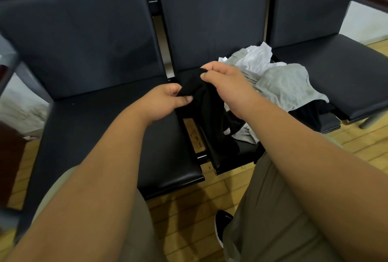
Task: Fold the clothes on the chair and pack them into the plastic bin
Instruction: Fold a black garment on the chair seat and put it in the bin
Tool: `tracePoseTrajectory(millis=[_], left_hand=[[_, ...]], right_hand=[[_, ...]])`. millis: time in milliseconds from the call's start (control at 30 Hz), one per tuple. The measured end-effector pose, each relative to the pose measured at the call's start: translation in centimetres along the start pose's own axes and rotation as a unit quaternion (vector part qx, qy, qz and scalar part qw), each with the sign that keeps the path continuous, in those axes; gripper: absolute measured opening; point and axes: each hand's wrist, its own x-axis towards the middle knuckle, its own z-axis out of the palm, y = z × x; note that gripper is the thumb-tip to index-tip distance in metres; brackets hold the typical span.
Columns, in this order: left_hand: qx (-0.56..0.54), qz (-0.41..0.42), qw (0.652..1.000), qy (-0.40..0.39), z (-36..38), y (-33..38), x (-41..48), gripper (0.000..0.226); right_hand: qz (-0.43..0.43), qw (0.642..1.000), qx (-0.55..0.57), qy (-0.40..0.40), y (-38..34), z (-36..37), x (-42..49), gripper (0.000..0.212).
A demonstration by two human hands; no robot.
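Looking down from your head, you hold the soft black cloth garment [204, 102] over the gap between two black padded chair seats [117, 127]. Your left hand [165, 99] has its fingers curled and pinches one edge. Your right hand [226, 85] pinches the top edge with thumb and fingers. The cloth hangs in a bunch. I think you should pull your hands apart, shake it flat, then lay it on the left seat to fold. The heap of grey and white clothes [279, 85] lies just beside it. The plastic bin is not in sight.
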Motion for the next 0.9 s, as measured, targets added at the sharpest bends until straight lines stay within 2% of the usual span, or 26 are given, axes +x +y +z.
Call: tracePoseTrajectory(millis=[100, 200, 300, 400, 533, 700, 767, 900], left_hand=[[-0.091, 0.006, 0.996, 0.017, -1.0, 1.0, -2.0, 0.01], [-0.117, 0.013, 0.992, 0.035, -2.2, 1.8, -4.2, 0.026], [-0.055, -0.003, 0.998, 0.003, -3.4, 2.2, -6.9, 0.039], [0.025, -0.035, 0.999, -0.029, -4.7, 1.6, -9.1, 0.04], [0.149, -0.108, 0.983, -0.002, -7.1, -0.6, -12.4, 0.033], [0.193, -0.165, 0.965, 0.071, -10.6, -3.7, -17.2, 0.024], [0.154, -0.157, 0.97, 0.106, -11.7, -4.5, -18.8, 0.019], [0.003, -0.121, 0.975, 0.188, -12.4, -5.2, -21.4, 0.013]], right_hand=[[-0.03, 0.998, 0.038, 0.049, -0.7, 0.2, -0.3, 0.009], [-0.047, 0.994, 0.037, 0.096, -1.3, 0.3, -0.8, 0.015], [-0.061, 0.99, 0.015, 0.123, -1.8, 0.8, -1.5, 0.022], [-0.065, 0.988, 0.025, 0.14, -2.3, 1.2, -2.3, 0.023], [-0.046, 0.983, 0.066, 0.162, -2.5, 1.4, -2.8, 0.023], [-0.022, 0.979, 0.089, 0.184, -2.3, 2.4, -2.8, 0.022], [-0.009, 0.979, 0.087, 0.186, -2.1, 2.9, -2.7, 0.023], [0.019, 0.984, 0.059, 0.168, -1.8, 4.1, -2.2, 0.025]])
